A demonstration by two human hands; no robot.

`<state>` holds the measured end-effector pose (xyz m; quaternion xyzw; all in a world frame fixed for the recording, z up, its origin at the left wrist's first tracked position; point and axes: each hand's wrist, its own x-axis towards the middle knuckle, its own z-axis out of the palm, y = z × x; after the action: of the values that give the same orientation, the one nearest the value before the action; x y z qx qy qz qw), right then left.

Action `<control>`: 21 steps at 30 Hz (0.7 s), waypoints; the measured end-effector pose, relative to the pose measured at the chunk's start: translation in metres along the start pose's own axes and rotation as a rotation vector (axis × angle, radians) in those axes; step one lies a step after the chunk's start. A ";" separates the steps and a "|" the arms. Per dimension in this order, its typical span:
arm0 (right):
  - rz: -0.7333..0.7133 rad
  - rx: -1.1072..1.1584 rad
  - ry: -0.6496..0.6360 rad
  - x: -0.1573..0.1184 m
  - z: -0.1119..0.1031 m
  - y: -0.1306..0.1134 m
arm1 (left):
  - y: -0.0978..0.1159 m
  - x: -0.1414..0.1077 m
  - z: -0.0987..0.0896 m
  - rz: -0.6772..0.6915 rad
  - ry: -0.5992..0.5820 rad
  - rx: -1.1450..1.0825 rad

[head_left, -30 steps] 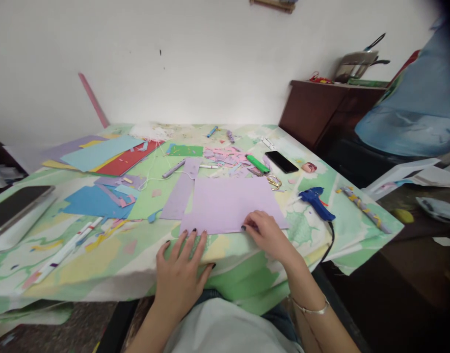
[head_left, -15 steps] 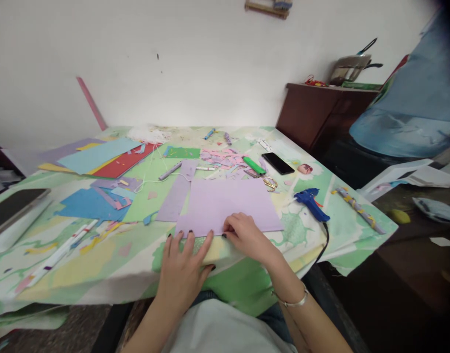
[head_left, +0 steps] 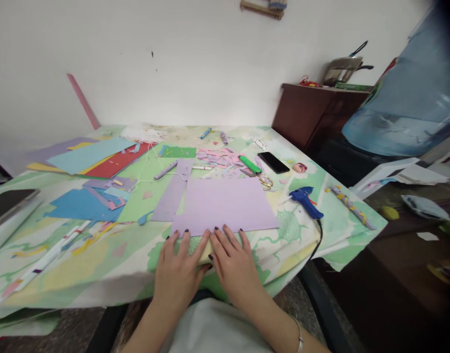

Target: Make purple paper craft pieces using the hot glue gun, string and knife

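Observation:
A lilac sheet (head_left: 228,203) lies flat on the table in front of me, over part of a narrower lilac strip (head_left: 172,193). My left hand (head_left: 180,264) rests at the sheet's near edge with its fingers spread, the tips touching that edge. Beside it, my right hand (head_left: 234,262) lies palm down, fingers stretched out along the same edge. Neither hand grips anything. Just beyond the sheet are gold-handled scissors (head_left: 266,183), a green utility knife (head_left: 250,164) and a pile of pink and lilac scraps (head_left: 219,158).
A blue glue gun (head_left: 306,201) with a black cord lies right of the sheet, near a decorated stick (head_left: 352,208). A black phone (head_left: 273,162) is farther back. Coloured sheets (head_left: 94,153), blue pieces (head_left: 75,206) and white markers (head_left: 50,255) lie left. A water bottle (head_left: 401,117) stands right.
My right hand has gone from curled fingers at the sheet's near edge to stretched flat, nearer my left hand. The left hand stays at the edge. The view has shifted slightly.

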<state>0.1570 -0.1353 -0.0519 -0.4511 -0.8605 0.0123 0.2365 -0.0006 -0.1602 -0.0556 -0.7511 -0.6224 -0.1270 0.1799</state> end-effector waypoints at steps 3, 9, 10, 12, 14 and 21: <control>0.068 -0.052 -0.013 -0.006 -0.003 0.004 | -0.003 -0.003 0.001 0.006 0.024 -0.029; 0.139 -0.147 0.011 -0.016 -0.009 0.017 | -0.010 -0.010 0.002 0.014 0.032 -0.086; 0.140 -0.155 0.010 -0.018 -0.009 0.020 | -0.011 -0.011 0.002 0.019 0.034 -0.090; 0.132 -0.175 -0.004 -0.021 -0.011 0.027 | -0.012 -0.012 0.002 0.022 0.038 -0.094; 0.121 -0.199 -0.020 -0.025 -0.012 0.035 | -0.012 -0.013 0.002 0.019 0.042 -0.094; 0.155 -0.261 0.062 -0.035 -0.018 0.060 | -0.014 -0.014 0.005 -0.011 0.081 -0.068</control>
<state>0.2278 -0.1303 -0.0638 -0.5431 -0.8097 -0.0953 0.2007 -0.0170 -0.1684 -0.0648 -0.7477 -0.6138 -0.1797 0.1786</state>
